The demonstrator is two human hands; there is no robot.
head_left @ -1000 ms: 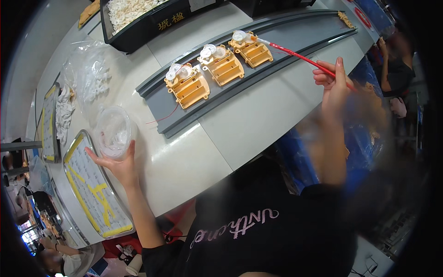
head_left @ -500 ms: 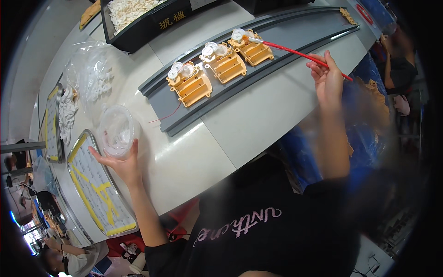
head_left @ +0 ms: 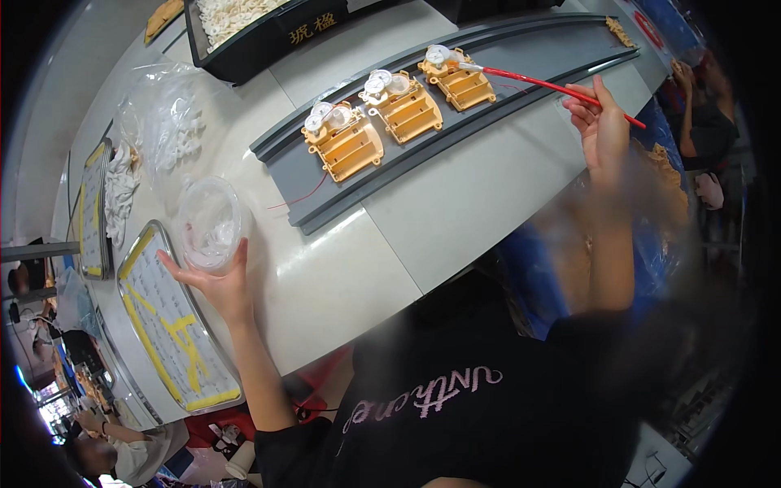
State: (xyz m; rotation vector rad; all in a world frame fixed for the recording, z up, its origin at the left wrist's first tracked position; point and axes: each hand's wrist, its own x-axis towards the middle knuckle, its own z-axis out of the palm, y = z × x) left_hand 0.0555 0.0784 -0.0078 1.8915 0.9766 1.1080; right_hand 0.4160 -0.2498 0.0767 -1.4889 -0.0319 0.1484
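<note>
My right hand (head_left: 602, 134) pinches a thin red-handled brush (head_left: 541, 82) near the back of its handle. The brush tip meets the white gears on the farthest right of three orange plastic housings (head_left: 465, 91). Beside it sit the middle housing (head_left: 409, 116) and the left housing (head_left: 348, 152), each topped with white round gears. All three rest in a long grey channel (head_left: 541, 50); a thin red wire (head_left: 307, 195) trails from the left one. My left hand (head_left: 220, 289) cups the near side of a clear round plastic tub (head_left: 213, 215), whose contents are hard to make out.
Behind the channel stands a black bin (head_left: 252, 45) of small white parts. A clear bag (head_left: 167, 122) of white pieces and a crumpled white cloth (head_left: 122, 191) lie left. Metal-rimmed trays (head_left: 183, 342) line the left table edge. Other people sit at both sides.
My right hand and the brush have shifted a little to the right in the picture, as have the housings and channel. My left hand stays at the tub.
</note>
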